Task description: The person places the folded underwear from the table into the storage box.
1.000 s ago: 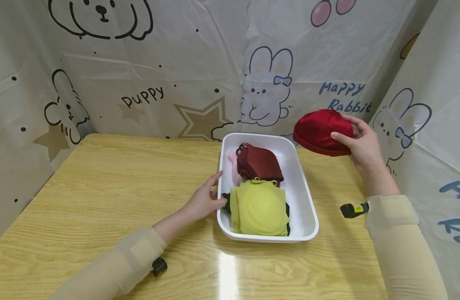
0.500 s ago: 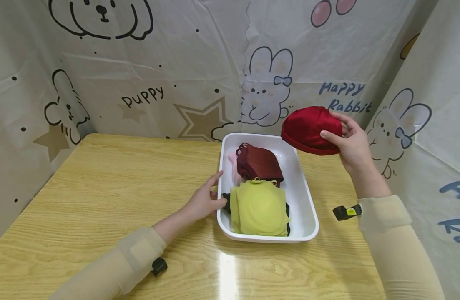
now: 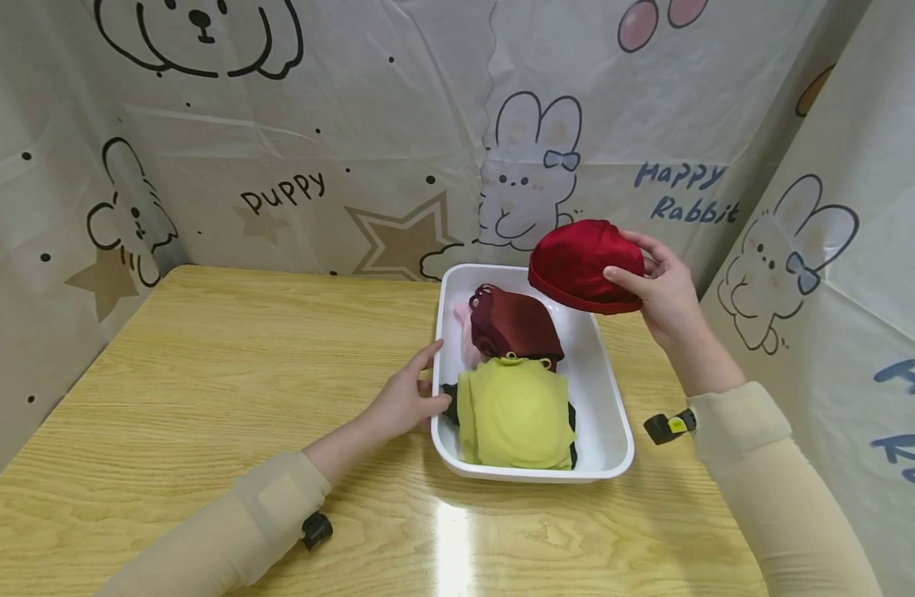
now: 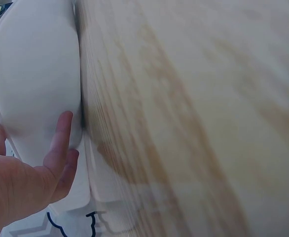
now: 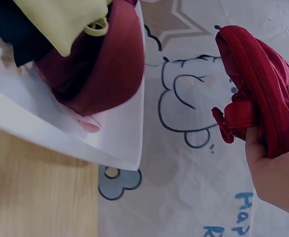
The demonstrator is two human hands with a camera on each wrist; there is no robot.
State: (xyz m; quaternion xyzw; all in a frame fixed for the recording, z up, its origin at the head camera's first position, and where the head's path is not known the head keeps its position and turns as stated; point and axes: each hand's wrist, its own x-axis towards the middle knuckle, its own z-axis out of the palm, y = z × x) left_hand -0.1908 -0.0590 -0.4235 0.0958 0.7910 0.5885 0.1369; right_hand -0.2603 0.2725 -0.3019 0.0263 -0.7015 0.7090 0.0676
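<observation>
Up over the far right corner of a white plastic bin [image 3: 614, 398], my right hand [image 3: 669, 303] pinches a folded red satin bra [image 3: 576, 261], thumb on its cup. The right wrist view shows the bra's folded inner side, a strap end [image 5: 239, 114] poking out by the fingers. My left hand [image 3: 406, 400] holds the bin's left side, thumb over the rim and fingers along the outer wall [image 4: 38, 79]. Inside the bin, a folded yellow-green bra [image 3: 517, 419] lies in front of a dark red bra [image 3: 520, 325]. Black fabric [image 3: 450, 404] and pink fabric [image 3: 468, 342] show beneath them.
The bin stands on a wood-grain table [image 3: 240, 373], right of its middle. Behind and to the right hangs a pale curtain [image 3: 397, 133] printed with cartoon animals. A small black camera [image 3: 669, 425] sits on the right wrist, another [image 3: 318, 531] on the left.
My right hand has carried the red bra leftward, from beside the bin to above its far right corner. The left hand and the bin have stayed put.
</observation>
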